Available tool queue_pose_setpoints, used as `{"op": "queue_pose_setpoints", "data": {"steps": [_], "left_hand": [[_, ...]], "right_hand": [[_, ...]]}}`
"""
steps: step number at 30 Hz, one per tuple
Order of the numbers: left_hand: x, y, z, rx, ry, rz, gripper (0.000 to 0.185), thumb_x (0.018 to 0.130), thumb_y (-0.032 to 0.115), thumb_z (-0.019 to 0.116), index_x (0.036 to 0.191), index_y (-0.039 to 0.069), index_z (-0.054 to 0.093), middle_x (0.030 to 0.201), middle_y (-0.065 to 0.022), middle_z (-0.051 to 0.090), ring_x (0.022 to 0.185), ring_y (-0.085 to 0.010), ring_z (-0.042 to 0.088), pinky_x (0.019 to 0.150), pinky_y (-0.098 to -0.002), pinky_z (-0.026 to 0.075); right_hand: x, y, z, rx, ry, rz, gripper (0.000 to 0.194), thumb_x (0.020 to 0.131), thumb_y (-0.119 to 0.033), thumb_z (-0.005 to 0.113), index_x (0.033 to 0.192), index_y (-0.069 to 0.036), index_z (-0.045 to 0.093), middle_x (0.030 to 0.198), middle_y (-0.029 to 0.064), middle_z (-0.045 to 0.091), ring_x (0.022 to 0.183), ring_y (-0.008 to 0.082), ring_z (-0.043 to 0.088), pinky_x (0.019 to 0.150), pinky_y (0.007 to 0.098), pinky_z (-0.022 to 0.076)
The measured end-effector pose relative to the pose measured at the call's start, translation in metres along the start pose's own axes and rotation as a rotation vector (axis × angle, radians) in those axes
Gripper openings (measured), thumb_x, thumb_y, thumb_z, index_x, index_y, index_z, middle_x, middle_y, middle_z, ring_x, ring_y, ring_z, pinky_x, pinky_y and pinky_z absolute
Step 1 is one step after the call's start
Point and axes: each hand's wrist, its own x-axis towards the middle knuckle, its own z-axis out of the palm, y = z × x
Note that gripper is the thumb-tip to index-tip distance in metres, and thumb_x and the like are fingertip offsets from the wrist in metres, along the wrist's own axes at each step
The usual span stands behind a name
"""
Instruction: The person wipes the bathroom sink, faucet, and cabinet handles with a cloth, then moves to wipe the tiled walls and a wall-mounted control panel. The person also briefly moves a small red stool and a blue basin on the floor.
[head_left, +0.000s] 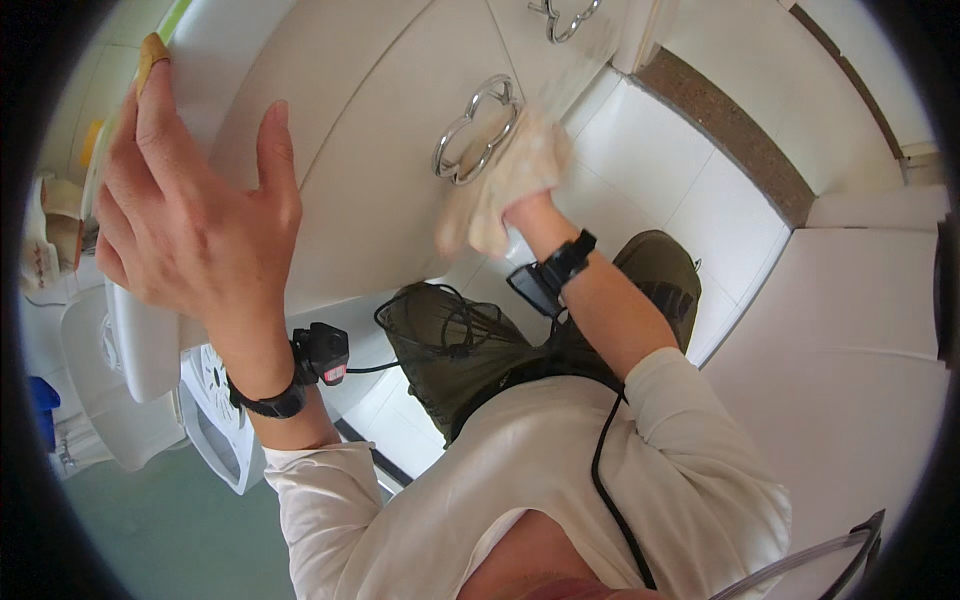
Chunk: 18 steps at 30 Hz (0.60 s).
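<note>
My left hand (199, 191) rests on the edge of a white washbasin top (139, 360), its fingers spread and holding nothing. A tan adhesive bandage (154, 51) wraps one fingertip. Lower down, my right hand (527, 206) is mostly covered by a cream cloth (517, 165), which it grips against the white cabinet front (367, 187). Motion blurs both cloth and fingers. Just beside the cloth is a chrome clover-shaped handle (476, 129). A second chrome handle (566, 19) shows at the top edge of the view.
White floor tiles (637, 142) meet a brown stone threshold (727, 135). A white plastic stool or rack (221, 427) stands below the basin's left end. A black cable (600, 457) crosses my shirt, and another (450, 322) loops over my knee.
</note>
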Motion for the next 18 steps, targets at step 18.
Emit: {"op": "queue_pose_setpoints", "data": {"steps": [18], "left_hand": [[0.004, -0.001, 0.000, 0.026, -0.005, 0.034, 0.072, 0.081, 0.062, 0.073, 0.138, 0.022, 0.058, 0.119, -0.0027, 0.067, 0.102, -0.0254, 0.066, 0.080, -0.0407, 0.049]], "right_hand": [[-0.027, 0.012, 0.041, -0.666, 0.134, -0.193, 0.047, 0.092, -0.026, 0.058, 0.133, -0.004, 0.053, 0.139, 0.0152, 0.054, 0.129, 0.0302, 0.050, 0.108, 0.0414, 0.0398]]}}
